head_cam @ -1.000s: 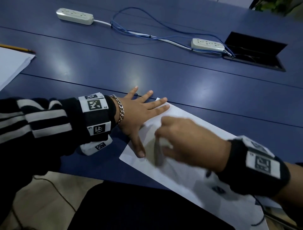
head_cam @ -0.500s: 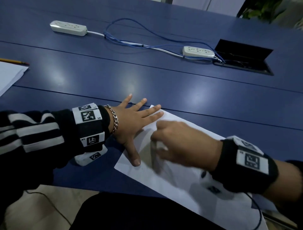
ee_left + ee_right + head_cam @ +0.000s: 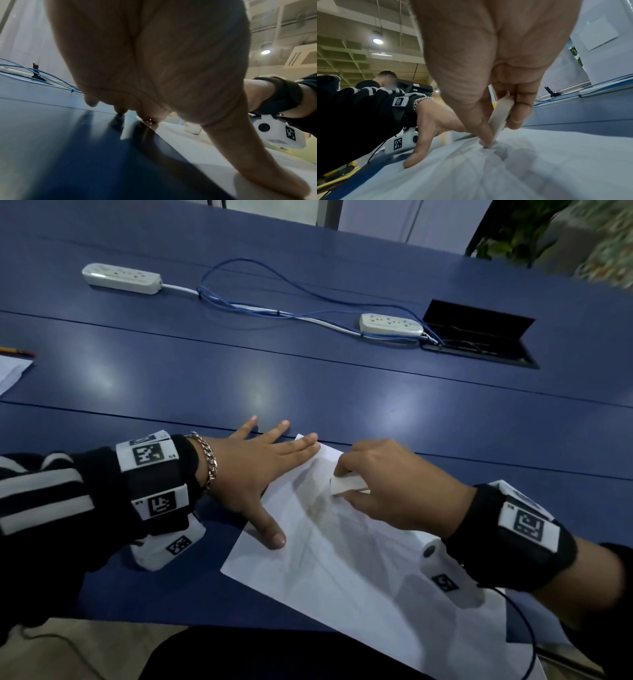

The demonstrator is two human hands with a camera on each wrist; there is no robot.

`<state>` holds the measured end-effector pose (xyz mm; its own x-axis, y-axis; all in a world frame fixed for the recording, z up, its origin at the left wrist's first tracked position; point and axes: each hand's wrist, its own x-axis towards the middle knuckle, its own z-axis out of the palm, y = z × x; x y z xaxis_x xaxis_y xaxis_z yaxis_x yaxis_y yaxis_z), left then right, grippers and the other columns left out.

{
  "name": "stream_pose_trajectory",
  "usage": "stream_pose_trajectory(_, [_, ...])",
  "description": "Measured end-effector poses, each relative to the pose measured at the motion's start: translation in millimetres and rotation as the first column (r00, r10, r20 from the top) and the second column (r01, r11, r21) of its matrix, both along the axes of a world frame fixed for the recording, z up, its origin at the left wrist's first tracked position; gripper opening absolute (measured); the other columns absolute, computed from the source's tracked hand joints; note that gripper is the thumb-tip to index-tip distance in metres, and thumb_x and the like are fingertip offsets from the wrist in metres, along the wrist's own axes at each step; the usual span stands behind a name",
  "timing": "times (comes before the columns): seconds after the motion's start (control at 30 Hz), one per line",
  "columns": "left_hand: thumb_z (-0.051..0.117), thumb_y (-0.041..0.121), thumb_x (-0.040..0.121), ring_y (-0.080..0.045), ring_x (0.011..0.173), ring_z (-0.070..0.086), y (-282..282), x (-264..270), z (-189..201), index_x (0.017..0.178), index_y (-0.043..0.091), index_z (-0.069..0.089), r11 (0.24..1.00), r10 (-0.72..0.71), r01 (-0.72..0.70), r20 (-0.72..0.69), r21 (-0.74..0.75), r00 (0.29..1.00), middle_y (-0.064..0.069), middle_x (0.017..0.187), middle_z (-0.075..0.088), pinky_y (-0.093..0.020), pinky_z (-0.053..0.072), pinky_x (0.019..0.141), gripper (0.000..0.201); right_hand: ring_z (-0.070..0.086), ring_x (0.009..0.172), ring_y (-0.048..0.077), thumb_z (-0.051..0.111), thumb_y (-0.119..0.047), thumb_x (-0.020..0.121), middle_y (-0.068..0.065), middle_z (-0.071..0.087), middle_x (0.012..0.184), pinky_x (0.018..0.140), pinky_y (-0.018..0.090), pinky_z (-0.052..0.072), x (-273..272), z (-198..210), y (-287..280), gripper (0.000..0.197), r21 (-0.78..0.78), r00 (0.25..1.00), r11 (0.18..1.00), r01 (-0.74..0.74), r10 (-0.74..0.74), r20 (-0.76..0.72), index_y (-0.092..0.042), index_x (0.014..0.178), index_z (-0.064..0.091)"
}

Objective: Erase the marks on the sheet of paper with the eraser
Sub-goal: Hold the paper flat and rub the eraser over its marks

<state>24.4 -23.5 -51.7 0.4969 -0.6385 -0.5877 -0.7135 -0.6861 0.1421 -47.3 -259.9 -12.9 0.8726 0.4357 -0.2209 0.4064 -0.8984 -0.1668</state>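
Note:
A white sheet of paper [image 3: 342, 570] lies slanted on the blue table [image 3: 308, 392] near its front edge, with faint grey pencil marks [image 3: 317, 505] in its upper part. My left hand [image 3: 260, 470] lies flat with fingers spread, its thumb and two fingers pressing the sheet's upper left corner. My right hand [image 3: 387, 484] pinches a white eraser [image 3: 347, 484] between thumb and fingers, its end touching the paper [image 3: 539, 169] by the marks. The eraser [image 3: 500, 115] stands tilted in the right wrist view. The left wrist view shows the eraser [image 3: 192, 127] beyond my left hand [image 3: 154, 75].
Two white power strips [image 3: 121, 278] [image 3: 390, 325] joined by blue and white cables [image 3: 260, 306] lie across the far table. An open black cable hatch [image 3: 479, 337] sits at the right. More paper [image 3: 10, 371] and a pencil [image 3: 15, 350] are at the left edge. A person stands behind.
My right hand has shifted up and right along the sheet with the eraser, which now shows plainly. The left hand stays pressed on the paper's corner.

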Motion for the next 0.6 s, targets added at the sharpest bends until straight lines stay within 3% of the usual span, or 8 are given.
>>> stream_pose_trajectory(0.17, [0.064,0.103,0.047,-0.025,0.152,-0.039,-3,-4,-1,0.155,0.038,-0.037,0.999,-0.013,0.012,0.034,0.038,0.999,0.024,0.159,-0.046,-0.069,-0.019,0.120,0.162,0.058,0.097,0.020,0.061,-0.037,0.092,-0.004,0.056,0.104,0.082,0.034,0.049,1,1,3,0.030,0.014,1.000,1.000,-0.008,0.008,0.010,-0.025,0.119,0.065])
stream_pose_trajectory(0.3, [0.063,0.104,0.044,-0.028,0.153,-0.036,-5,-4,-1,0.155,0.037,-0.038,0.998,-0.010,0.007,0.044,0.056,0.999,0.023,0.159,-0.045,-0.071,-0.018,0.119,0.164,0.054,0.098,0.012,0.064,-0.044,0.090,-0.006,0.059,0.104,0.082,0.024,0.043,-4,-2,16,0.034,0.087,0.989,0.985,-0.148,0.150,-0.011,-0.026,0.119,0.068])
stream_pose_trajectory(0.37, [0.063,0.104,0.043,-0.029,0.153,-0.036,-5,-3,-1,0.155,0.037,-0.038,0.998,-0.010,0.008,0.046,0.054,0.999,0.024,0.160,-0.044,-0.072,-0.018,0.119,0.165,0.053,0.099,0.011,0.065,-0.044,0.089,-0.007,0.054,0.097,0.079,0.022,0.040,3,-3,19,0.033,0.089,0.992,0.988,-0.126,0.127,-0.006,-0.024,0.116,0.070])
stream_pose_trajectory(0.47, [0.060,0.106,0.041,-0.028,0.153,-0.036,-4,-3,-1,0.154,0.038,-0.038,0.999,-0.009,0.007,0.044,0.044,0.999,0.024,0.160,-0.043,-0.073,-0.017,0.118,0.165,0.058,0.097,0.021,0.064,-0.039,0.088,-0.008,0.043,0.092,0.077,0.031,0.044,10,-3,21,0.031,0.083,0.998,0.995,-0.049,0.045,0.047,-0.020,0.112,0.068])
stream_pose_trajectory(0.6, [0.061,0.105,0.042,-0.030,0.154,-0.035,-5,-4,-1,0.155,0.035,-0.037,0.998,-0.015,0.011,0.060,0.064,0.998,0.022,0.162,-0.042,-0.073,-0.016,0.118,0.166,0.057,0.085,0.024,0.064,-0.037,0.088,-0.002,0.050,0.097,0.076,0.039,0.049,-27,-6,34,0.021,0.073,0.958,0.958,-0.279,0.283,-0.053,-0.021,0.101,0.065])
